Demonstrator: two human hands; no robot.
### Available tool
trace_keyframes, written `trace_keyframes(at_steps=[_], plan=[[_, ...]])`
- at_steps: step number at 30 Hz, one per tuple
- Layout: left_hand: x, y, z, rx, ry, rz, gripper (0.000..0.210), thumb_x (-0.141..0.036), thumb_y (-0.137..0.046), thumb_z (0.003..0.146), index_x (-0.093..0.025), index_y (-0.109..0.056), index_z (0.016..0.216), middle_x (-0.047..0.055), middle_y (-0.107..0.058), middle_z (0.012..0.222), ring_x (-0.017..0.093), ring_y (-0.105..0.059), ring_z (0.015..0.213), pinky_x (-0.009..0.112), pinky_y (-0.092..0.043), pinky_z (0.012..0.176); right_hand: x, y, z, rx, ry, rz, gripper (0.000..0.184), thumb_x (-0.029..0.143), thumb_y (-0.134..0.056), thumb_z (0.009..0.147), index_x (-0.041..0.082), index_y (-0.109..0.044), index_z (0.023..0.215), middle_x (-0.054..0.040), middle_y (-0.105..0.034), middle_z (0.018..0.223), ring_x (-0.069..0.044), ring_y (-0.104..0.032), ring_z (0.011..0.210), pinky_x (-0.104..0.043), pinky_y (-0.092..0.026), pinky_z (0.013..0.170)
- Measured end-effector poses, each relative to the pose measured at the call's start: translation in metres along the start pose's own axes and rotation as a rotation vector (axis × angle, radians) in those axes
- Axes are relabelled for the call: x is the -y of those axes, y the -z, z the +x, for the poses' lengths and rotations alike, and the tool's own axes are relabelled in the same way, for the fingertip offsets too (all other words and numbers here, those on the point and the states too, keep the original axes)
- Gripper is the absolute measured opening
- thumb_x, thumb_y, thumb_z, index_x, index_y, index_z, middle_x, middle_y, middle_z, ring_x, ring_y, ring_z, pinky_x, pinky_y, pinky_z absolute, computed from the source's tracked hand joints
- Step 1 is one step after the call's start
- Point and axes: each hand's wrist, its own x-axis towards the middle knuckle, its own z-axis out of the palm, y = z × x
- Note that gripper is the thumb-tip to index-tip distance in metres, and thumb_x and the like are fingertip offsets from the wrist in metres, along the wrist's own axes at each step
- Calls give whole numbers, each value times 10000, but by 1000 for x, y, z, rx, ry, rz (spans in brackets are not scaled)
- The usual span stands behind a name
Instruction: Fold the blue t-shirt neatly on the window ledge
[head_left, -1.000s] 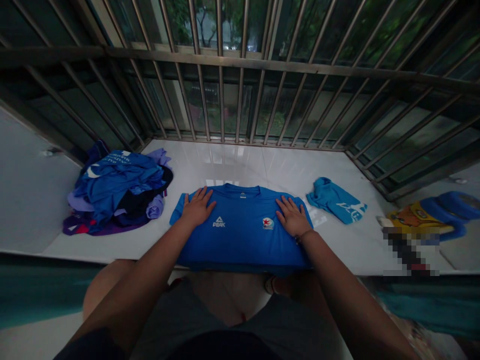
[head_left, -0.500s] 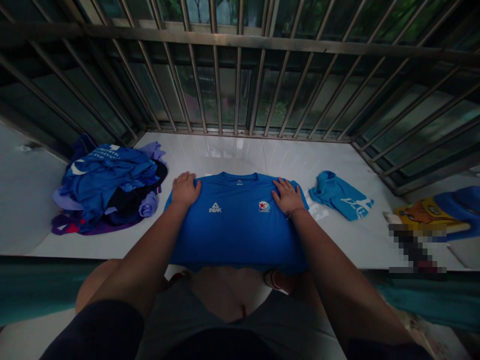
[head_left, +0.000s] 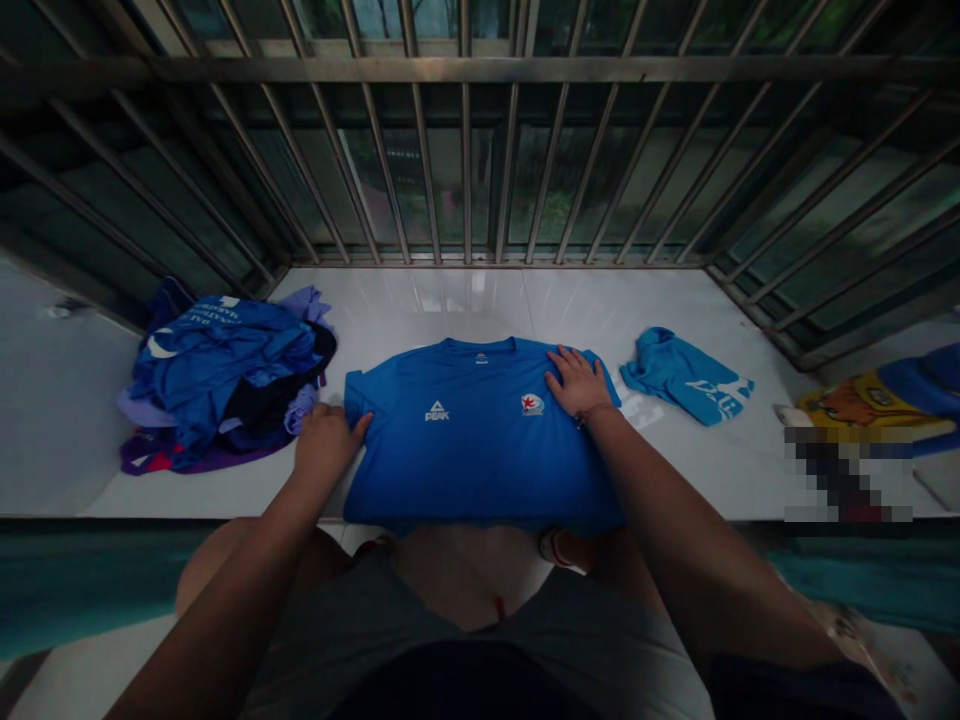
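Note:
A blue T-shirt (head_left: 480,440) lies spread front side up, its collar away from me and its lower edge hanging over the front of the ledge. It bears a white PEAK logo on the left and a round badge with a red star on the right. My right hand (head_left: 577,385) rests flat on the right shoulder, fingers apart. Beside the left sleeve is my left hand (head_left: 328,442), its thumb held away from the other fingers and at the sleeve's edge. Nothing shows in its grasp.
A heap of crumpled clothes (head_left: 225,350) sits on the left of the white ledge (head_left: 420,295). On the right lie a folded light-blue garment (head_left: 690,380) and a yellow and blue item (head_left: 877,400). Metal bars (head_left: 465,180) close off the back.
My left hand has slid off the shirt's left shoulder, outward and toward me, uncovering the left sleeve. My right hand stays on the right shoulder. The view has shifted slightly.

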Motion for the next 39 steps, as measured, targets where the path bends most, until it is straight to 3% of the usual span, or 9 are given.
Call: trace_keyframes(at_steps=[4, 8, 12, 15, 18, 23, 27, 32, 39], plan=[[-13, 20, 6, 81, -62, 3, 556, -463, -375, 1131, -97, -791, 1169, 277, -781, 1259, 420, -767, 1178, 489, -595, 1038, -1, -1, 1, -1, 0, -10, 669, 554, -344, 1180, 322, -442, 1799, -54, -353, 1902, -350, -321, 1754, -725, -237, 1405], [-38, 55, 4, 14, -31, -136, 549, -527, -381, 1158, -125, -712, 1331, 218, -832, 1111, 418, -818, 1068, 501, -621, 945, 1, 2, -1, 11, -5, -33, 666, 551, -338, 1183, 329, -428, 1804, -47, -351, 1904, -338, -314, 1757, -712, -246, 1407], [-63, 71, -25, 58, -490, -557, 553, -614, -656, 1064, -250, -656, 1480, 122, -829, 1320, 341, -813, 1194, 455, -632, 1048, 0, 2, -1, 0, 1, -30, 667, 553, -330, 1183, 320, -442, 1797, -57, -359, 1900, -340, -326, 1752, -710, -260, 1402], [-64, 54, -43, 3, -630, -690, 589, -585, -680, 1065, -278, -622, 1564, 118, -761, 1512, 337, -732, 1400, 503, -576, 1211, -1, 1, -1, -3, 4, -12, 671, 558, -331, 1180, 306, -456, 1790, -64, -365, 1897, -344, -332, 1749, -715, -257, 1400], [-46, 20, -50, -97, -576, -614, 537, -537, -665, 1072, -219, -661, 1505, 169, -747, 1518, 377, -702, 1432, 574, -539, 1265, 0, 1, 0, 0, 0, -8, 673, 556, -341, 1176, 304, -455, 1789, -61, -363, 1898, -345, -330, 1751, -717, -250, 1403], [-11, -22, -51, -105, -536, -513, 496, -481, -673, 1053, -193, -700, 1455, 190, -743, 1499, 386, -706, 1399, 566, -560, 1242, 1, 2, 0, 10, -11, -8, 677, 552, -348, 1174, 301, -447, 1794, -57, -352, 1903, -343, -321, 1756, -711, -237, 1412], [0, -20, -50, -69, -505, -404, 348, -394, -588, 1092, -238, -780, 1337, 151, -808, 1317, 357, -760, 1239, 514, -605, 1136, 0, 2, 0, 7, -7, -25, 674, 556, -342, 1177, 310, -445, 1795, -59, -349, 1904, -342, -318, 1756, -710, -248, 1408], [7, -9, -46, 24, -353, -244, 371, -320, -481, 1099, -265, -783, 1308, 122, -839, 1200, 332, -806, 1070, 435, -638, 934, 1, 3, -2, 0, -7, 6, 671, 544, -355, 1174, 300, -456, 1790, -63, -368, 1896, -345, -325, 1753, -720, -241, 1408], [-1, -11, -28, -95, -375, -392, 412, -286, -456, 1055, -172, -754, 1316, 178, -789, 1319, 348, -756, 1218, 515, -592, 1157, 2, 3, -2, -6, -17, 8, 665, 541, -363, 1173, 298, -462, 1784, -60, -373, 1894, -340, -324, 1755, -715, -229, 1414]])
